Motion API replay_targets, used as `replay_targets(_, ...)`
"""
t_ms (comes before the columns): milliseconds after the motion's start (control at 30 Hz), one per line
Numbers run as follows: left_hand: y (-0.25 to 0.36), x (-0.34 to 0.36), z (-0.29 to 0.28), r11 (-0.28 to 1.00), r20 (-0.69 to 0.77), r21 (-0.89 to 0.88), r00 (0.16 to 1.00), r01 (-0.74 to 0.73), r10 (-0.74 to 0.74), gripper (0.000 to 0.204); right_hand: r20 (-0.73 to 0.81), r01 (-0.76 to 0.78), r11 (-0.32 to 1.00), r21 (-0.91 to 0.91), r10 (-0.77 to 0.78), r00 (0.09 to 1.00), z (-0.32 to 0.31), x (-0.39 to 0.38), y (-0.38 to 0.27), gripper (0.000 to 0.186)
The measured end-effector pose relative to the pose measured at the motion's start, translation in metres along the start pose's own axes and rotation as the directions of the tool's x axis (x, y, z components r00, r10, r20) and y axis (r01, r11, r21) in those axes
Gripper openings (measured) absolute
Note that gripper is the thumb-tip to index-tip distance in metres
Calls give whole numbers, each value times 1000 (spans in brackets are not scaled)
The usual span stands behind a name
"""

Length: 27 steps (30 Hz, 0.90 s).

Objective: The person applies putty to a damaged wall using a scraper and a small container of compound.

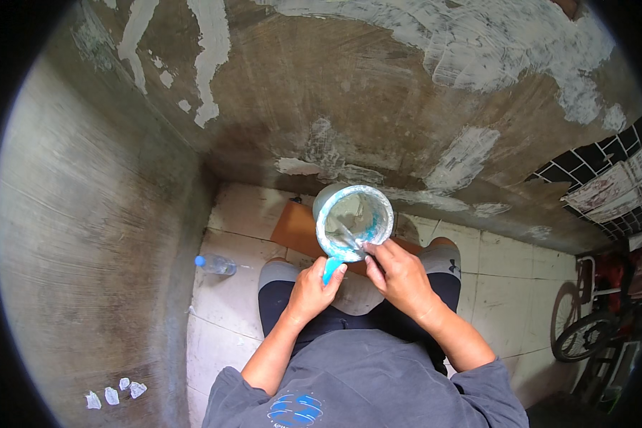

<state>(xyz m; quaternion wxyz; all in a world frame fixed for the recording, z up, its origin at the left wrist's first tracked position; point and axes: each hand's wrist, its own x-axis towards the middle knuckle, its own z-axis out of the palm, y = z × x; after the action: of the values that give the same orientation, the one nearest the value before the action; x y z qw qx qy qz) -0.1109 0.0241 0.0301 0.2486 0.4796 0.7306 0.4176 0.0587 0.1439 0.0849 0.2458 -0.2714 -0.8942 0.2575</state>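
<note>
My left hand (309,291) is closed around the blue handle of a plastic dipper (386,207), which is crusted with white paste and tilted so that I look into its mouth. Pale paste (350,209) coats the inside. In my right hand (399,274) is a thin flat metal blade that looks like a putty knife (347,234). Its blade reaches into the dipper over the near rim, and my fingers hide its grip end. Both hands are close together in front of my knees.
Ahead rises a bare wall (264,93) with patches of white filler (478,50). Another wall (85,214) stands at left. On the tiled floor lie a clear bottle (217,265) with a blue cap and an orange-brown board (292,230). A bicycle wheel (585,335) is at right.
</note>
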Motion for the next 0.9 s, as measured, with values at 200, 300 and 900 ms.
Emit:
replay_targets(200, -12, -6, -1, 997, 25, -74, 999, 25, -23, 29, 21, 25, 994, 105, -27, 999, 6, -3, -13, 25)
replay_targets(300, -9, -6, -4, 995, 75, -86, 996, 52, -46, 29, 5, 24, 988, 153, -25, 1000, 6, -5, -17, 24)
replay_targets(900, -31, -6, 3, 985, -34, -156, 997, 69, -76, 40, 393, -550, 145, 823, 554, 734, -12, -22, 21, 31)
